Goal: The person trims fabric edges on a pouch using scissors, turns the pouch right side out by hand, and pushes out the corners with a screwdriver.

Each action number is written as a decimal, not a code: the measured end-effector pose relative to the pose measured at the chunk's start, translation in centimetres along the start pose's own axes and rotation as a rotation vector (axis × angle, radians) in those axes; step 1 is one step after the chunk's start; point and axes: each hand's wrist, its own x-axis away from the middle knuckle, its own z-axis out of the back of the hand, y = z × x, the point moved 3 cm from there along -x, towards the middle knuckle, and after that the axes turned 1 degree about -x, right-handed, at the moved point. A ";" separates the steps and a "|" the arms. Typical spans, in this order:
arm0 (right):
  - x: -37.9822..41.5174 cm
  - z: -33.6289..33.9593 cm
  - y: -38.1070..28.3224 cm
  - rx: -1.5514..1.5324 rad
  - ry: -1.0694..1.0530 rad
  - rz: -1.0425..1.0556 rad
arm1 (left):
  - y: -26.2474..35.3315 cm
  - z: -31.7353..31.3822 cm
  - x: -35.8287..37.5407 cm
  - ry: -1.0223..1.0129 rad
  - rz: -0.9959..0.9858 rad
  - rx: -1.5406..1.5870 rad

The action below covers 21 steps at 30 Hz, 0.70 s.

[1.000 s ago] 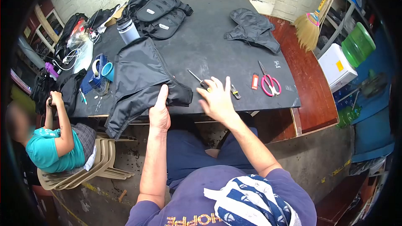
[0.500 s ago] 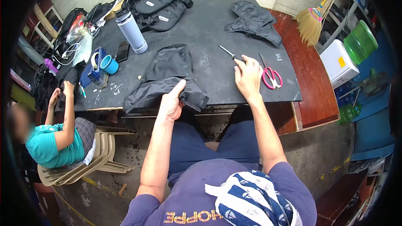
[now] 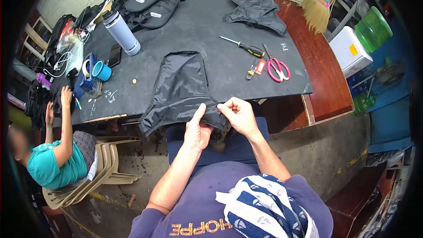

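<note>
A black fabric piece (image 3: 183, 77), shiny with piped edges, lies at the table's front with its wide lower end over the edge. My left hand (image 3: 198, 132) grips that lower end, thumb on top and fingers beneath. Beside it, my right hand (image 3: 238, 113) pinches the piece's right corner between thumb and fingertips. Further right on the table are a yellow-and-black screwdriver (image 3: 251, 50), pink-handled scissors (image 3: 278, 68), a small red-and-white item (image 3: 260, 67) and a small clear-and-yellow tool (image 3: 250, 72).
A second black fabric piece (image 3: 255, 11) lies at the back right. At the back left are black bags (image 3: 152, 4), a water bottle (image 3: 121, 33), a phone (image 3: 114, 55) and a blue cup (image 3: 102, 71). Another person (image 3: 59, 158) sits at left on stacked chairs (image 3: 108, 165).
My right hand has left the screwdriver and moved left to the fabric's corner. The fabric now lies flatter and further over the edge. The small items by the scissors are uncovered.
</note>
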 end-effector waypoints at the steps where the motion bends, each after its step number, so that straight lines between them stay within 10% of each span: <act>1: -0.2 0.2 -0.3 0.003 0.004 0.005 | -0.1 -0.3 0.0 -0.013 0.023 0.036; 8: -1.6 3.6 -4.2 0.367 -0.058 -0.034 | -1.9 -1.1 -1.2 -0.130 0.081 -0.162; 14: -5.5 13.5 -3.9 1.342 0.719 0.353 | -1.3 -1.0 -4.0 -0.051 -0.120 -0.321; 21: -7.1 18.2 -3.3 1.354 0.568 0.129 | -1.7 -1.3 -3.8 -0.025 -0.093 -0.281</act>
